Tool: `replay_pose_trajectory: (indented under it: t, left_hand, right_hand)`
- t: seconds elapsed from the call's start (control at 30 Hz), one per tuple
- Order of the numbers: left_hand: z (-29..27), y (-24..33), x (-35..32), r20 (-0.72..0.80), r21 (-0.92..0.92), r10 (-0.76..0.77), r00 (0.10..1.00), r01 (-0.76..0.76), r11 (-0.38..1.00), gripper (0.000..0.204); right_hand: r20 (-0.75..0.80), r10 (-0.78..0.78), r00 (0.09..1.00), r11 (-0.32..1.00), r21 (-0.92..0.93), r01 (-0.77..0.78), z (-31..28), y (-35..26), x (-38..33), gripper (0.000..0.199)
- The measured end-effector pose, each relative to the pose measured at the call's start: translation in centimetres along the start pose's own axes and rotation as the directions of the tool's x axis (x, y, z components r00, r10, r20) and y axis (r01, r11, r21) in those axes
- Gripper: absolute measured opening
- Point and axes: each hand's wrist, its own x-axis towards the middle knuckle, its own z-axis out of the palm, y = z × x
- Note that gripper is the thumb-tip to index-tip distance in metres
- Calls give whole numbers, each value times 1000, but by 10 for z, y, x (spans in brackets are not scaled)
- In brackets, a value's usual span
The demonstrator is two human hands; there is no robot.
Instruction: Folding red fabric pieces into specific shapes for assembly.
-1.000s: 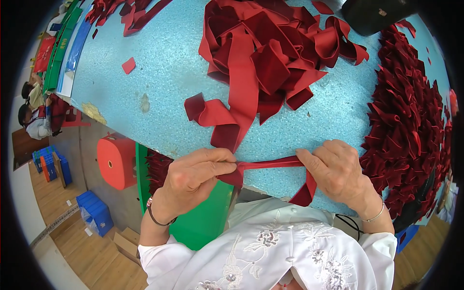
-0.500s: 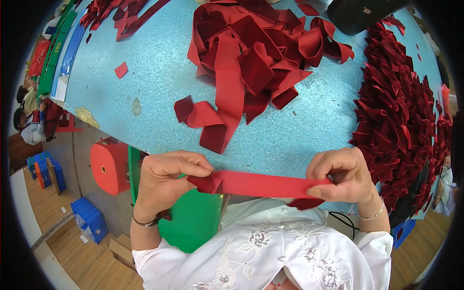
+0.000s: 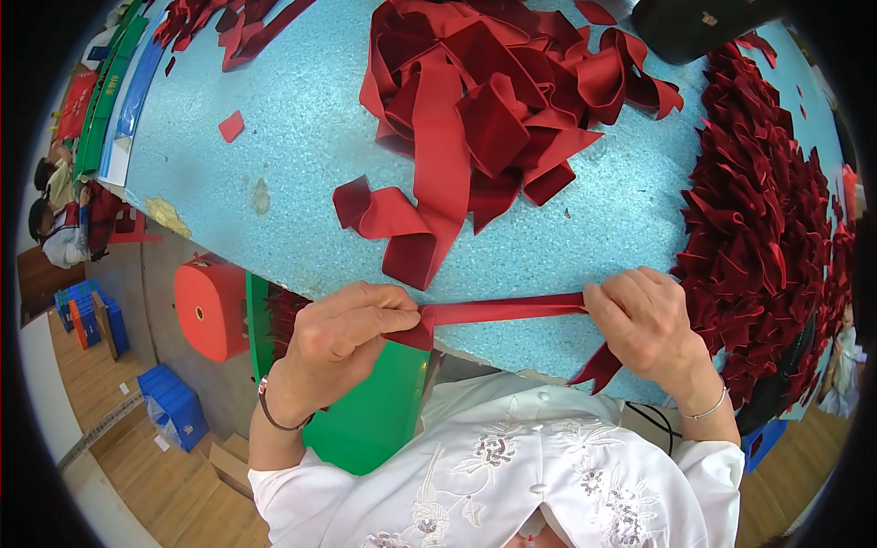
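A red ribbon (image 3: 512, 308) is stretched taut between my two hands, above the near edge of the table. Its narrow side faces up, so it looks folded or turned on edge. My left hand (image 3: 352, 333) is closed, pinching the ribbon's left end between thumb and fingers, and a short dark flap hangs below. My right hand (image 3: 644, 320) is closed around the other end, knuckles up, and a notched tail (image 3: 598, 368) dangles beneath it. Beyond my hands lies a loose heap of red velvet ribbon (image 3: 493, 119), one strip reaching toward me.
A dense pile of dark red ribbon pieces (image 3: 754, 228) covers the right of the blue table (image 3: 283, 155). A black container (image 3: 703, 27) stands at the far right. Below the left edge are a green bin (image 3: 375, 411), a red stool (image 3: 212, 308) and blue crates (image 3: 174, 408).
Both hands have moved slightly away from me. The ribbon has turned from flat side showing to a narrow strip, and my right hand has rolled over, knuckles up.
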Motion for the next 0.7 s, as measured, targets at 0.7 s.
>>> replay_pose_trajectory:
  t: [0.7]
  left_hand:
    - [0,26,18,300,384,73,951,-191,903,41]
  right_hand:
    - [51,-66,996,968,-241,77,-13,10,-10,38]
